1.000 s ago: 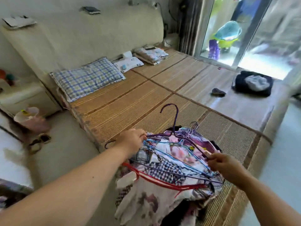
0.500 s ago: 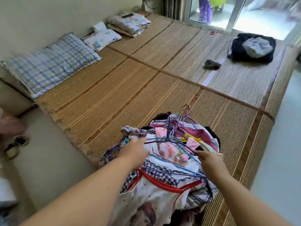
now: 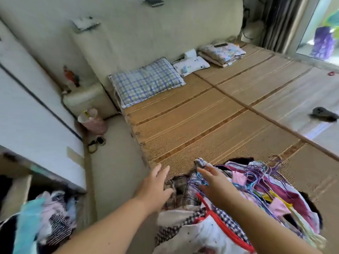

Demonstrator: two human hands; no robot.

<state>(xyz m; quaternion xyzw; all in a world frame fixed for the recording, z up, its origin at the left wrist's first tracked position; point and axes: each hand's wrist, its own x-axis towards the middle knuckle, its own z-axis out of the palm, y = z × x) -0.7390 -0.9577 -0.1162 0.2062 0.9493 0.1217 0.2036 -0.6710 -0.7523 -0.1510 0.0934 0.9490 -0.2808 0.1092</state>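
A heap of clothes on wire hangers (image 3: pixel 256 195) lies on the near corner of the woven bed mat (image 3: pixel 192 125). Purple and blue hanger hooks (image 3: pixel 253 176) stick out of its top, and a red-trimmed white garment (image 3: pixel 211 233) sits at the front. My left hand (image 3: pixel 156 184) reaches over the heap's left edge with fingers straight, holding nothing. My right hand (image 3: pixel 214 182) lies on the heap with fingers extended beside the blue hanger wires.
A checked pillow (image 3: pixel 146 81), a small white pillow (image 3: pixel 190 66) and folded bedding (image 3: pixel 222 53) lie along the headboard. A dark item (image 3: pixel 323 114) sits on the mat at right. A wardrobe (image 3: pixel 27 116) stands left, with clothes (image 3: pixel 40 222) low inside, and a pink bin (image 3: pixel 92 121).
Both hands have let go of the hangers and now lie open over the heap's left side. The view has swung left, bringing the wardrobe into sight.
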